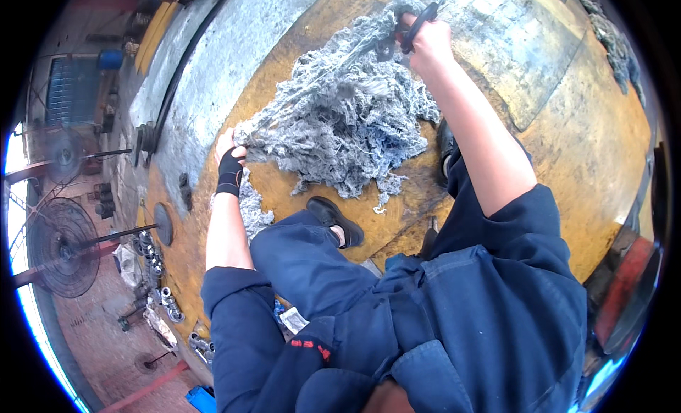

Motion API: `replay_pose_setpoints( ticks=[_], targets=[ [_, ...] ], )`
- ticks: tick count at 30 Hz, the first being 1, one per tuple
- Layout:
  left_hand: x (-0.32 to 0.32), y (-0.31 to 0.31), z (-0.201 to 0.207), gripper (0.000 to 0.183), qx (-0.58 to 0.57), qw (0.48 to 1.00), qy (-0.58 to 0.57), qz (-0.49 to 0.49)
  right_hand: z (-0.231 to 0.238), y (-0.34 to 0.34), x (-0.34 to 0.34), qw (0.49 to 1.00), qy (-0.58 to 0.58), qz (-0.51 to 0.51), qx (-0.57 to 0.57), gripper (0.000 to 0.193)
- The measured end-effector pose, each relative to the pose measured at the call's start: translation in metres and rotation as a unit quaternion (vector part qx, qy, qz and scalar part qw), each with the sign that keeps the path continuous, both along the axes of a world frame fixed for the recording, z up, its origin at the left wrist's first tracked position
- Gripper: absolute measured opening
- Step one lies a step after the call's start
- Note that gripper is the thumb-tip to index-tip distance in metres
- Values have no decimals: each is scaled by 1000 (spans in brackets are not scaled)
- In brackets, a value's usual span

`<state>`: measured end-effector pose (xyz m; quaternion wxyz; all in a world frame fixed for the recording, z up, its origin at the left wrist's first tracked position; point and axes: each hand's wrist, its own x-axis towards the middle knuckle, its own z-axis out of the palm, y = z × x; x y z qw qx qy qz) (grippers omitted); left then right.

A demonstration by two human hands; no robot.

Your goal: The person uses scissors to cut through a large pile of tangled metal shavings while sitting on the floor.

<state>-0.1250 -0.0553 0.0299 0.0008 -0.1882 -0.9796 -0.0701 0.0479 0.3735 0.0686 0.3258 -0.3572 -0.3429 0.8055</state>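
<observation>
A big tangled heap of grey, shaggy textile yarn lies on the worn yellow floor in front of me. My left hand, in a black wrist wrap, is closed on a stretched bunch at its left edge. At the far end, my right hand is closed around a black loop handle, which looks like a pair of scissors. Its blades are hidden by the yarn and the hand. Pulled strands run taut between my two hands. A smaller grey clump hangs below my left wrist.
My black shoe is close to the heap's near edge. Fans, metal fittings and round weights on bars line the left side. Another grey rag bundle lies at far right, with a red object nearer me.
</observation>
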Motion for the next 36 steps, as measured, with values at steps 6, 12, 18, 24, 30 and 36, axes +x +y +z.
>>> replay_pose_setpoints(
  ticks=[6,12,18,24,30,36],
  targets=[
    [31,14,-63,58,614,709,-342,60,-24,12,-14,984,-156,-24,86,14],
    [51,57,-47,48,577,778,-240,67,2,-56,-15,992,-64,104,29,12],
    [50,90,-60,48,554,798,-227,74,-21,-73,-24,979,-69,189,37,12],
    [53,99,-48,49,530,819,-200,89,-18,-97,-34,975,-78,202,-40,17],
    [54,91,-45,56,561,796,-198,115,-20,-105,-33,975,-44,208,-69,16],
    [50,82,-40,52,607,757,-207,124,-22,-95,-34,974,-53,202,-93,18]
  ],
)
